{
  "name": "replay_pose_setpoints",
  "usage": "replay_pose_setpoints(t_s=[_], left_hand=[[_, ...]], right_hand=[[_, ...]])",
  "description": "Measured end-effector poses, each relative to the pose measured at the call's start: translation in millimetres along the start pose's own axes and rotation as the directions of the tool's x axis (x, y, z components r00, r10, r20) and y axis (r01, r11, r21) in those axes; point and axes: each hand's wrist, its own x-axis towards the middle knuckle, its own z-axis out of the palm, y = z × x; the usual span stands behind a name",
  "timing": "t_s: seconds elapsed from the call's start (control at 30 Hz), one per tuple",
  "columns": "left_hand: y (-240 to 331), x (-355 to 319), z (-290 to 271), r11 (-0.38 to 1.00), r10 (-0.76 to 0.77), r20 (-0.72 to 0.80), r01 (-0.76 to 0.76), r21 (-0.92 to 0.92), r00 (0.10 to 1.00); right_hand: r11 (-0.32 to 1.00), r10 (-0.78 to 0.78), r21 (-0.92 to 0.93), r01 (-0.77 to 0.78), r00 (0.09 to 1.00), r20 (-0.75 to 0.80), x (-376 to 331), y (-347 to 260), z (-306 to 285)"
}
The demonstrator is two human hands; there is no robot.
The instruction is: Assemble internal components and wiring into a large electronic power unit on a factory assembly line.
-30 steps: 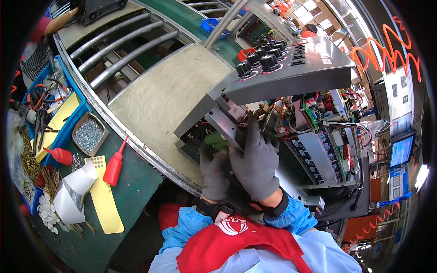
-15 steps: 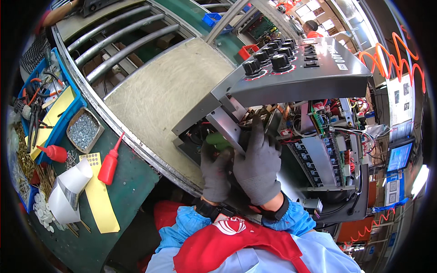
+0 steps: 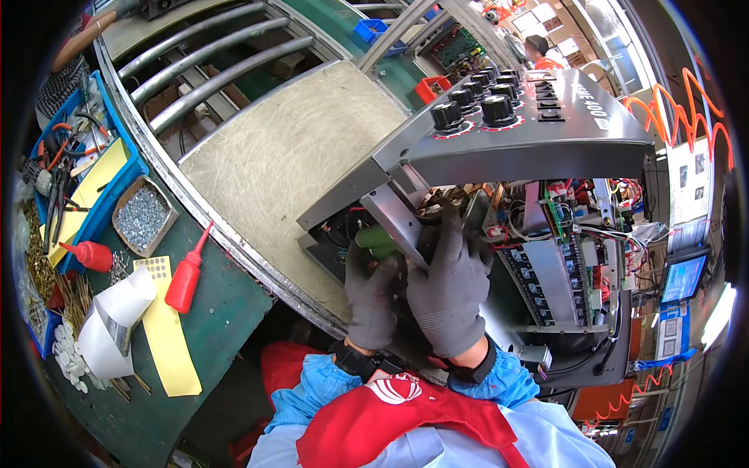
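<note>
Both my hands, in grey knit gloves, reach into the open side of a grey metal machine housing (image 3: 507, 152). My left hand (image 3: 372, 300) is closed, fingers curled just below a green cylinder (image 3: 376, 237) inside the housing. Whatever it grips is hidden. My right hand (image 3: 449, 292) lies beside it, past a slanted metal bracket (image 3: 394, 222). Its index finger points up into the housing, while the thumb and other fingers bend inward around something I cannot make out. Wires and circuit boards (image 3: 555, 214) show to the right of my hands.
Black knobs (image 3: 498, 109) top the housing. A worn board (image 3: 281, 148) and metal rollers (image 3: 211, 74) lie to the left. On the green bench are red squeeze bottles (image 3: 185, 282), a tray of small metal parts (image 3: 145, 216) and a blue tool bin (image 3: 117, 183). Another person's arm (image 3: 78, 39) shows far left.
The whole view has shifted a little, so the housing sits slightly further right and lower. My hands stay at the same place inside it, with only slight finger movement.
</note>
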Motion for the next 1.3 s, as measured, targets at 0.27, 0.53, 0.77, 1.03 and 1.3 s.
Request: replay_pose_setpoints(t_s=[0.27,0.53,0.77,1.03,1.3], left_hand=[[0,-1,-2,0.999,-0.015,-0.031,0.014,-0.03,0.999],[-6,1,-4,0.996,-0.007,0.007,0.008,-0.089,1.0],[-12,3,-8,0.996,-0.015,0.039,0.018,-0.093,0.999],[-7,0,-3,0.998,-0.015,0.006,0.015,-0.053,1.0],[-2,-2,-2,0.999,-0.003,0.002,0.004,-0.047,1.0]], right_hand=[[0.994,-0.052,0.093,0.053,0.999,-0.013,-1,5,2],[0.991,-0.067,0.116,0.07,0.997,-0.029,-5,8,1],[0.996,0.014,0.083,-0.016,1.0,0.026,1,1,1],[0.998,-0.049,0.043,0.05,0.999,-0.008,1,5,5],[0.996,-0.068,0.063,0.07,0.997,-0.034,-2,6,2]])
